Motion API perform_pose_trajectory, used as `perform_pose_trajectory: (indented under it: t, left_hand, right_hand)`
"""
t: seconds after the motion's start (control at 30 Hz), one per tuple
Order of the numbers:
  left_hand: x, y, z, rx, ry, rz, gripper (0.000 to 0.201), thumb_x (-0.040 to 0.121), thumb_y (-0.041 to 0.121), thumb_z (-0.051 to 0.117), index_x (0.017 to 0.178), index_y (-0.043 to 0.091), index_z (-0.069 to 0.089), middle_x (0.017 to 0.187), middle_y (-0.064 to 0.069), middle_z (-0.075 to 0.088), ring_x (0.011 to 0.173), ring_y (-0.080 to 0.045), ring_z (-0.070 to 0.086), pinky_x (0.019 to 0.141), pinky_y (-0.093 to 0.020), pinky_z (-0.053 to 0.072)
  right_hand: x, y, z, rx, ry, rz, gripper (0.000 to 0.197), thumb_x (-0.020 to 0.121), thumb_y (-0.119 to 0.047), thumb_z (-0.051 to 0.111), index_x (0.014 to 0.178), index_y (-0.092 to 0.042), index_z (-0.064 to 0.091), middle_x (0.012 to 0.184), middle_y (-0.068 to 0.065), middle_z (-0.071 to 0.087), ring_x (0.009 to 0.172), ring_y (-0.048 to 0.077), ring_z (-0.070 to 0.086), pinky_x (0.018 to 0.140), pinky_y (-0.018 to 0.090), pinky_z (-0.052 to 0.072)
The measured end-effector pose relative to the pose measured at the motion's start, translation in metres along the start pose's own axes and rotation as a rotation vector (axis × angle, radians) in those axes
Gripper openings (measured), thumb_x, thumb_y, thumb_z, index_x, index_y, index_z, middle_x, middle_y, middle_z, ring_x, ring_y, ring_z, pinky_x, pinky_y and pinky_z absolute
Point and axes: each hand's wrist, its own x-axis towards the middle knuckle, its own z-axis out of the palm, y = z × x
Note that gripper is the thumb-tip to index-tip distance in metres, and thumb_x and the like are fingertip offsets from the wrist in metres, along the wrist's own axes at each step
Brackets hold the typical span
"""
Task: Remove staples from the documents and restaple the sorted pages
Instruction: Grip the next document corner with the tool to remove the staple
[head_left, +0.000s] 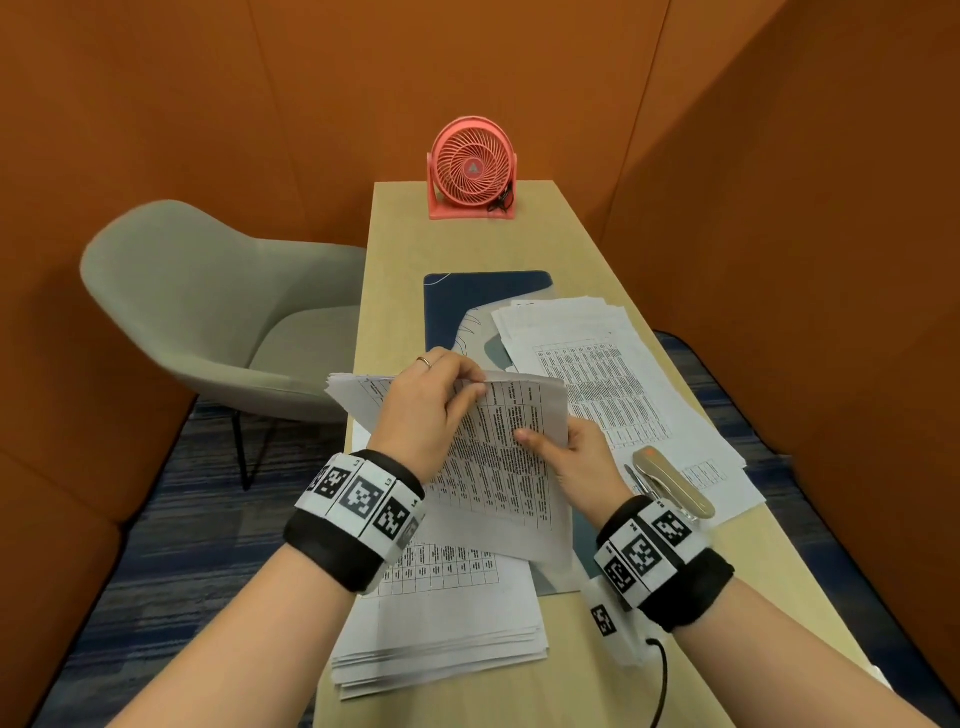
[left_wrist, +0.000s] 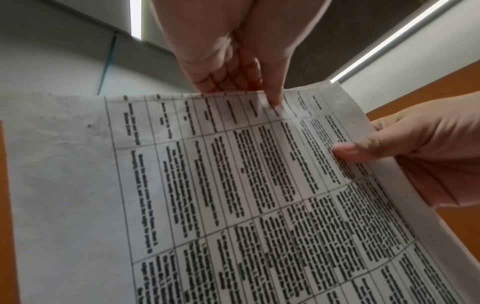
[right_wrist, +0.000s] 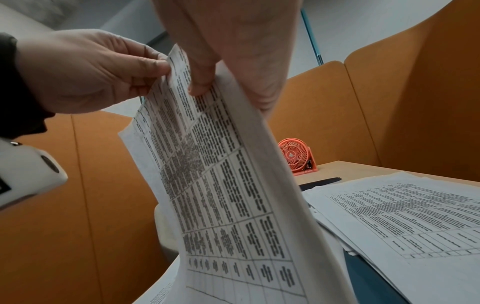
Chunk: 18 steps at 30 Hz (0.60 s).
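Two wrists banded with black-and-white markers are reaching over a pale wooden desk (head_left: 519, 239), both hands lifting a sheaf of printed pages (head_left: 498, 457) — white sheets ruled into tables of dense black text, their top edge curling. Left hand (head_left: 426, 400) is pinching that upper edge between thumb and fingers; right hand (head_left: 576, 457) is clamping the right margin, thumb on top. Beneath the sheaf, a second paper stack (head_left: 447, 623) is lying at the near edge, and a third (head_left: 608, 374) is fanning out to the right — a beige stapler (head_left: 675, 480) resting on it. Farther back, a coral desk fan (head_left: 471, 167) is standing upright.
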Motion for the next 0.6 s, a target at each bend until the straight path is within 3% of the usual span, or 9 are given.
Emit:
perform_pose_trajectory:
  t: [0.13,0.37,0.5,0.6]
  left_hand:
    - [0.0011,0.0014,-0.002,0.0,-0.029,0.008,0.005,0.088,0.009,0.059,0.087,0.006,0.063,0.085,0.001,0.06,0.08,-0.011,0.053,0.068,-0.006,0.036]
    - [-0.0011,0.0046,-0.0044,0.0,-0.062,0.011,0.006,0.09,0.01,0.056,0.089,0.007,0.06,0.079,0.001,0.061,0.077,-0.015,0.057,0.066,-0.009,0.035]
    - [-0.0018,0.0061,-0.004,0.009,-0.078,0.035,0.005,0.09,0.008,0.056,0.089,0.005,0.059,0.077,0.003,0.058,0.075,-0.016,0.056,0.064,-0.011,0.035]
    - [-0.0013,0.0078,-0.0045,-0.002,-0.089,0.038,0.004,0.09,0.008,0.055,0.09,0.005,0.058,0.078,0.003,0.058,0.076,-0.015,0.056,0.064,-0.014,0.037]
  right_hand:
    - [0.0008,-0.0009,-0.0008,-0.017,-0.018,-0.008,0.014,0.087,-0.01,0.061,0.095,-0.021,0.066,0.089,-0.009,0.07,0.082,0.004,0.068,0.077,0.024,0.056]
    - [0.0012,-0.0004,-0.002,-0.02,-0.02,-0.001,0.014,0.087,-0.011,0.061,0.094,-0.022,0.066,0.092,-0.005,0.07,0.087,0.012,0.068,0.079,0.029,0.056]
    - [0.0003,-0.0001,-0.0029,-0.019,-0.026,0.005,0.014,0.088,-0.011,0.06,0.094,-0.022,0.066,0.091,-0.007,0.07,0.082,0.005,0.068,0.074,0.021,0.055]
    - [0.0002,-0.0003,-0.0035,-0.028,-0.02,0.009,0.013,0.088,-0.011,0.06,0.094,-0.022,0.066,0.092,-0.005,0.07,0.085,0.008,0.068,0.076,0.023,0.056]
